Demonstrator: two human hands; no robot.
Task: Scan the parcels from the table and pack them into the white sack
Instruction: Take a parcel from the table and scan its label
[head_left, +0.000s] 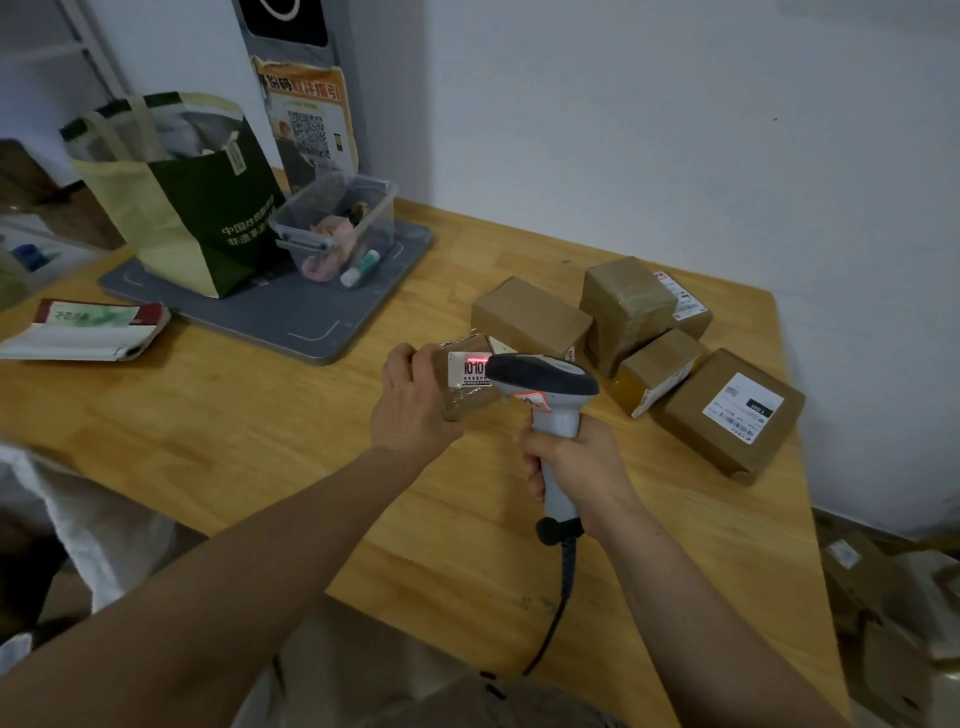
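Observation:
My left hand (410, 402) grips a small taped cardboard parcel (467, 400) above the wooden table (260, 441), its white label turned toward me. My right hand (576, 467) holds a grey barcode scanner (543, 387) by the handle, its head close to the label. A red scan line shows on the label. Several more brown parcels (626, 312) lie grouped at the table's right, one with a white label on top (727, 415). Part of the white sack (98, 530) shows at the lower left, below the table edge.
A green and cream bag (192, 208) and a clear plastic bin (337, 228) stand on a grey tray (291, 322) at the back left. A flat mailer (88, 332) lies at the left edge. The scanner's cable (558, 613) hangs toward me. Boxes lie on the floor at right (883, 613).

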